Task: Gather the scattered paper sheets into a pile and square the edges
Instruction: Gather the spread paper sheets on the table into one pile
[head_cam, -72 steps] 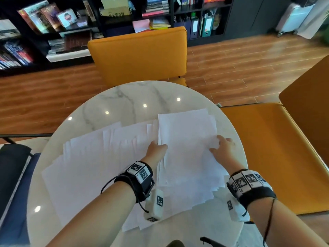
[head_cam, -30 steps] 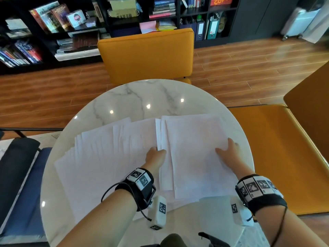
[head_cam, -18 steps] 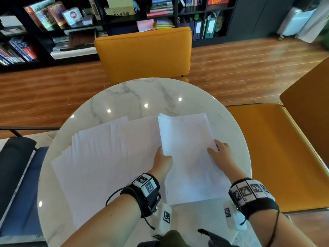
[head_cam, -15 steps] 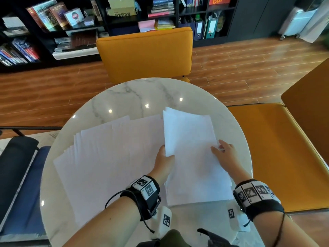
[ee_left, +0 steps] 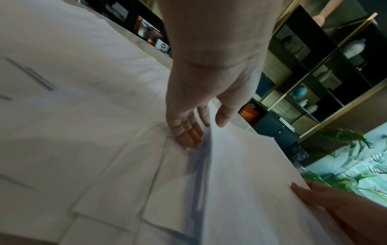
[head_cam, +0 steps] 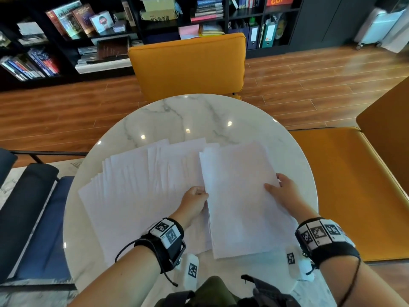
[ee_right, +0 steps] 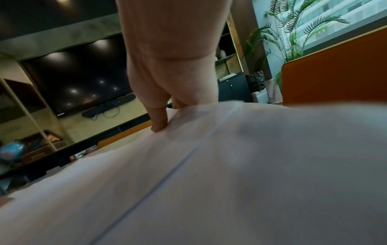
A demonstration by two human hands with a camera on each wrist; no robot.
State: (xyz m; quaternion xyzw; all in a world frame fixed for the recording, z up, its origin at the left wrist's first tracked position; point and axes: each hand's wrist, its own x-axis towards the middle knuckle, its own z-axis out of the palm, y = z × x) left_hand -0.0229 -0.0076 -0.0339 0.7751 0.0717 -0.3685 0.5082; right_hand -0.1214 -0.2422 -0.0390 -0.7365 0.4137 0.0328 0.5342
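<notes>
**Q:** White paper: what is the status of the pile?

**A:** Partial. A gathered stack (head_cam: 241, 202) lies between my hands, its edges roughly aligned but not yet squared. To the outside of my left hand (head_cam: 192, 203) a wide fan of loose sheets (head_cam: 137, 191) lies overlapped on the marble table (head_cam: 199, 114). I judge well over half the sheets are still to be collected.

**Q:** Hand state?

**A:** Hands apart, one at each long side of the stack. Left hand: thumb above, fingers (ee_left: 188, 132) below the stack's raised near edge, pinching it. Right hand (head_cam: 285, 191): thumb on top at the opposite edge, fingers wrapped over that edge, gripping.

**Q:** Remaining procedure?

**A:** Sweep the fan under or onto the stack, then tap the edges flush.
</notes>
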